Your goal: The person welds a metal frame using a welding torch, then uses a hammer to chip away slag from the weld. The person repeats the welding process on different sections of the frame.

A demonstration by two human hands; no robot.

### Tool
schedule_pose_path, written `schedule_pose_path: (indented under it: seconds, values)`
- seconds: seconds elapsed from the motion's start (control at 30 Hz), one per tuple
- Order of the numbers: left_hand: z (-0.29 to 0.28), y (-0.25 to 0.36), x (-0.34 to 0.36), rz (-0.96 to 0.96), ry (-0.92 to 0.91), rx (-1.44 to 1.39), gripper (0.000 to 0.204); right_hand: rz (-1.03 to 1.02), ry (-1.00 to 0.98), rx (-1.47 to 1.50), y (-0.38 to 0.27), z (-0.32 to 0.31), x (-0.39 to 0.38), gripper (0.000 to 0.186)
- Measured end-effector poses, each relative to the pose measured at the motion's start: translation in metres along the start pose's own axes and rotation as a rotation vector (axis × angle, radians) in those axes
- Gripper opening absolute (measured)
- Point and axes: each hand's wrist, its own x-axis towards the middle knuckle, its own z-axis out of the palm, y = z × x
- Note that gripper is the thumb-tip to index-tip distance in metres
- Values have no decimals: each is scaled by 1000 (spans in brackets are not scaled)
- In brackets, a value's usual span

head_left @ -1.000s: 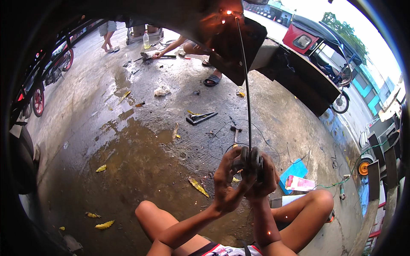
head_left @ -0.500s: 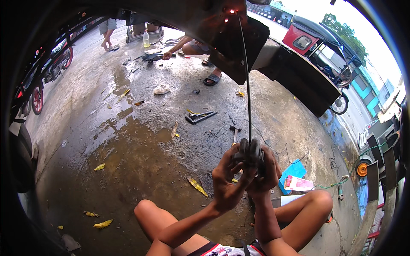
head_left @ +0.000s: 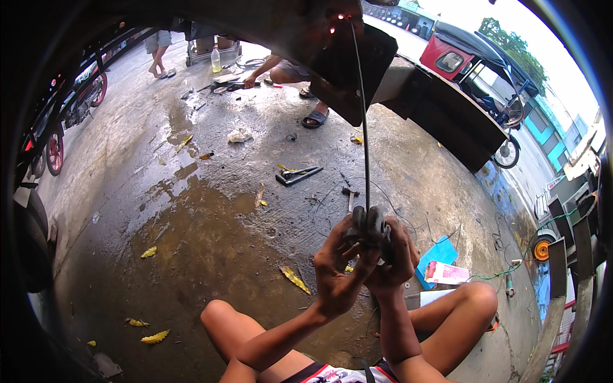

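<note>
In front of me, both hands are closed round a black part with rounded, ring-like lobes (head_left: 369,228), whose exact kind I cannot make out. My left hand (head_left: 337,271) grips its left side, fingers curled around it. From the right, my right hand (head_left: 394,260) wraps it, with the palm side partly hidden. A long thin dark rod (head_left: 364,121) runs up from the black part to the dark metal body (head_left: 281,29) overhead, near small glowing red spots. Whether the rod passes through the part is hidden by my fingers.
A hammer (head_left: 350,199) and a black angled tool (head_left: 299,176) lie on the wet concrete beyond my hands. Blue sheet (head_left: 439,256) and a pink-and-white packet (head_left: 447,274) are at right. Another person's hand (head_left: 249,82) is near tools farther off. A red tricycle cab (head_left: 447,54) stands back right.
The view has shifted slightly, so the rod and my hands appear a little farther left. The other person's hand has moved slightly. My grip on the black part looks the same.
</note>
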Motion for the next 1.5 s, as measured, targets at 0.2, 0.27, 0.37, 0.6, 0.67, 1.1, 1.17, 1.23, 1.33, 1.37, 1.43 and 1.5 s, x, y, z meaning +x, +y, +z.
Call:
schedule_pose_path:
  seconds: [0.2, 0.27, 0.37, 0.6, 0.67, 1.1, 1.17, 1.23, 1.33, 1.37, 1.43, 1.5]
  values:
    - [1, 2, 1, -5, 1, -13, 58, 27, -16, 37, -2, -1, 1, 44]
    - [1, 3, 0, -7, 10, 20, 58, 22, -24, 35, -3, -1, 1, 44]
    - [0, 2, -4, 41, 14, 108, 58, -14, -30, -11, -5, -5, 2, 45]
    - [2, 3, -5, 15, 0, 104, 59, 1, -24, -18, -5, -8, -4, 50]
    - [1, 3, -4, 6, -8, 86, 60, 7, -23, -14, -5, -7, -5, 51]
    - [0, 10, 0, -84, -5, 31, 77, -72, 20, -27, -9, 0, 3, 48]
    - [-1, 10, 1, -86, -3, 28, 78, -66, 23, -12, -10, 0, 5, 48]
    - [0, 8, 0, -86, 5, 13, 78, -74, 20, 0, -9, 0, 5, 47]
    - [-1, 7, 0, -85, 4, 34, 77, -83, 33, -1, -9, 1, 6, 45]
    - [-1, 7, -1, -73, 14, 30, 76, -86, 41, -5, -9, 2, 6, 44]
    - [2, 9, -3, -49, 35, 18, 72, -104, 54, 63, -5, 5, 3, 42]
    - [6, 9, -6, -2, 14, -5, 58, -128, -20, 14, -3, -2, -2, 53]
